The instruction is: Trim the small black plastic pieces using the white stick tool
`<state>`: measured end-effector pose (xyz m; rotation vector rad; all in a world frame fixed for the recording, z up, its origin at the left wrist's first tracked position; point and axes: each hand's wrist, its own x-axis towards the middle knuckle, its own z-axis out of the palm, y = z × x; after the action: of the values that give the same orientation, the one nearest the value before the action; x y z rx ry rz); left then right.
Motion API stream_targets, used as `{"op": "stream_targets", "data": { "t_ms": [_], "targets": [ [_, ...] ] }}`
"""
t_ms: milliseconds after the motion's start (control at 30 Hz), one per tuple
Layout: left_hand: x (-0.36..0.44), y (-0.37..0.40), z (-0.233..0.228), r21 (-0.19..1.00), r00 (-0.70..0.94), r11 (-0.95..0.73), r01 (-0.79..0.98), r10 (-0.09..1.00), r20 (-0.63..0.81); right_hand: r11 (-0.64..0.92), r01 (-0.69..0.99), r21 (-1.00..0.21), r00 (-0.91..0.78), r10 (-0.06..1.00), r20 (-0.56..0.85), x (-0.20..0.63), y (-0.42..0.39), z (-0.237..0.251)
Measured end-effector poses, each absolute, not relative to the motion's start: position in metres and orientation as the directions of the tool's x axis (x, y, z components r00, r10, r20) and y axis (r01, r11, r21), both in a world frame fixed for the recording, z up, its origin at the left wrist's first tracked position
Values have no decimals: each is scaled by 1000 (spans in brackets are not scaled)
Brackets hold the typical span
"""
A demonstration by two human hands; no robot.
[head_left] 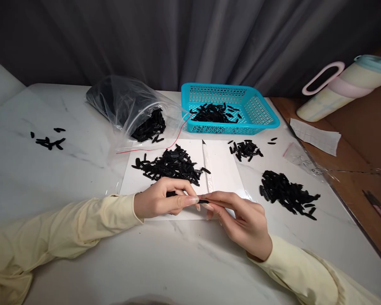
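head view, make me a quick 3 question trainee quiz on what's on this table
1. True or false: the blue basket holds some small black pieces.
2. Multiple choice: where does the biggest pile of black pieces near the hands lie? A) in the basket B) on the white sheet C) on the wooden surface
3. Fill in: the left hand and the right hand pinch one small ____ piece between their fingers.

Key:
1. True
2. B
3. black

Also in view: a clear plastic bag of black pieces left of the basket, and a pastel bottle lying at the right.
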<state>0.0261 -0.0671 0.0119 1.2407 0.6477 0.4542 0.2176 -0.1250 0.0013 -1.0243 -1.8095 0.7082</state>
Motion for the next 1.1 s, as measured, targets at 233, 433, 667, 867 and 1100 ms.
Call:
{"op": "stream_targets", "data": {
  "t_ms": [233, 433, 667, 867, 1100],
  "targets": [
    [27, -66, 12, 970, 730, 239, 53, 653, -200, 537, 457, -709, -241, 842, 483, 223, -124, 12],
    [28, -62, 10, 959, 724, 273, 72, 647, -239, 231, 893, -387, -24, 882, 471, 298, -128, 42],
    [29, -63, 10, 967, 739, 221, 130, 628, -243, -62, 998, -30, 69, 917, 393, 377, -136, 26],
    [28, -62, 9, 968, 774, 239, 77, 597, -209, 13, 1000, 13, -17, 952, 305, 393, -132, 24],
    [27, -61, 4, 961, 783, 273, 51, 586, -208, 28, 997, 69, -46, 959, 280, 377, -117, 54]
  ]
}}
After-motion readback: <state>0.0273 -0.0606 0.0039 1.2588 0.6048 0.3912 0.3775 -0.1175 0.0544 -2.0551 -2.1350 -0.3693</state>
